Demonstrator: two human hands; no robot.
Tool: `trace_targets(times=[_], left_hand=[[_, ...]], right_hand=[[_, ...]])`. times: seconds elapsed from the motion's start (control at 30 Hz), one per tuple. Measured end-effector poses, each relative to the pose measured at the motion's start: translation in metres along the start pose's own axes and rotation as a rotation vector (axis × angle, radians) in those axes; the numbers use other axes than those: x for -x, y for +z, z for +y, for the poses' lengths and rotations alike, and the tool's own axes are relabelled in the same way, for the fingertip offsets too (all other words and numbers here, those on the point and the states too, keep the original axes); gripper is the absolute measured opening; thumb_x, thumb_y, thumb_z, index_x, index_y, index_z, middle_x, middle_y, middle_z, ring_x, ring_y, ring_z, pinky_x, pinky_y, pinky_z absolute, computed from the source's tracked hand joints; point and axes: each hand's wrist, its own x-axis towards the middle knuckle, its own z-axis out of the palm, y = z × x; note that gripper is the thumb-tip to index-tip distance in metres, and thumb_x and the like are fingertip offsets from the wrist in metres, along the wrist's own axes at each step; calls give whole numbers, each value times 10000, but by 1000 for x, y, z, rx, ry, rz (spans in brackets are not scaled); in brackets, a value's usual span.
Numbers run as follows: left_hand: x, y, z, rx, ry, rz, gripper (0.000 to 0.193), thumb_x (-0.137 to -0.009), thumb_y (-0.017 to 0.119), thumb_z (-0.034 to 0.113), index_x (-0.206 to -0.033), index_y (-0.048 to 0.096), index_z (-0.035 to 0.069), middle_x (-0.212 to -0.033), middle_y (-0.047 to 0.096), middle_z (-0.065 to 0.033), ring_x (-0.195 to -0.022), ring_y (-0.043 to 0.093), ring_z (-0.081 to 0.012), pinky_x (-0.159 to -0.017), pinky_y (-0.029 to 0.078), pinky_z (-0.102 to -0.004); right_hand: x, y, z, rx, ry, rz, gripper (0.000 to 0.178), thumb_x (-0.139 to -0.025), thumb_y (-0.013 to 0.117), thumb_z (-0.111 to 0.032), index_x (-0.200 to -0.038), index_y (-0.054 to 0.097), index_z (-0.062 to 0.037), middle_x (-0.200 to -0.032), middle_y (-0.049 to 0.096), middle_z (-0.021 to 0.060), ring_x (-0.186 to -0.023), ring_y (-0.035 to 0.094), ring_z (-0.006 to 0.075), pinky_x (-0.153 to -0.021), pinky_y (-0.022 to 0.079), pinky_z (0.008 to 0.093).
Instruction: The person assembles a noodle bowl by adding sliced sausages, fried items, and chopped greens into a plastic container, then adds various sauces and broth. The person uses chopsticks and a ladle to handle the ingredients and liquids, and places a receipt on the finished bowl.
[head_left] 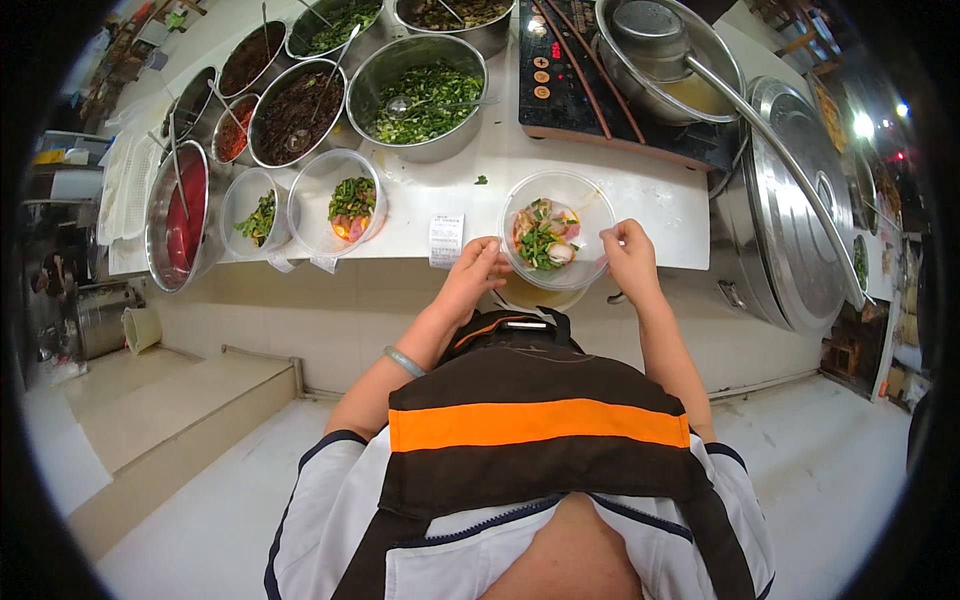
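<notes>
Both hands hold a clear round plastic bowl [557, 237] at the near edge of the white counter [660, 215], towards its right end. Bowl holds chopped greens, pale and pinkish bits. Left hand [472, 272] grips the bowl's left rim, fingers curled on it; right hand [630, 255] pinches the right rim, thumb and fingers closed on the edge. Bowl partly overhangs the near edge. A yellowish round thing shows just under it, can't tell what.

A green bangle [404, 361] sits on the left wrist. A small white paper receipt [445, 239] lies on the near edge just left of the left hand.

Further left along the near edge: a clear plastic cup with greens and orange bits [340, 203], then a second clear plastic cup with greens [253, 212], touching or nearly so. At the left end, a steel basin of red liquid [180, 213].

Mid counter: a large steel bowl of chopped green herbs [420, 95] with a ladle in it, beside a steel bowl of dark shredded stuff [296, 112]. More steel bowls line the far edge.

Right far corner: a black induction cooker [570, 90] carrying a steel pot [665, 60] with a long-handled ladle. Right of the counter, a big round steel lid [800, 190].
</notes>
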Motion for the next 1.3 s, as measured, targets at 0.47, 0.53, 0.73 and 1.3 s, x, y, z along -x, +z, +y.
trace_targets(times=[0.47,0.53,0.73,1.3], left_hand=[[43,25,27,6,271,-130,990,-815,662,488,-1492,81,58,-1484,252,-174,-1371,255,-288,-1107,237,-433],[51,27,19,18,335,-122,1042,-783,709,449,-1489,68,28,-1502,219,-149,-1389,210,-270,-1134,182,-382],[94,-4,12,31,303,15,1149,-681,685,667,-1503,86,133,-1490,235,-180,-1342,288,-346,-1089,224,-499],[161,-175,188,335,638,126,1059,-699,720,499,-1478,144,71,-1353,422,-224,-1258,434,-327,-978,449,-470]], right_hand=[[15,-40,-62,-146,-135,-191,112,-874,490,-40,-777,439,-18,-934,652,178,-611,604,124,-536,462,252],[24,-34,-64,-184,-156,-231,145,-867,512,-34,-750,436,7,-898,650,200,-603,614,147,-543,482,277],[41,-2,-84,-260,-195,-445,123,-873,525,-53,-782,466,4,-860,638,146,-603,599,122,-535,483,276],[-52,42,-189,-101,-154,-351,77,-818,661,-67,-805,595,-30,-726,564,-17,-656,518,50,-587,441,212]])
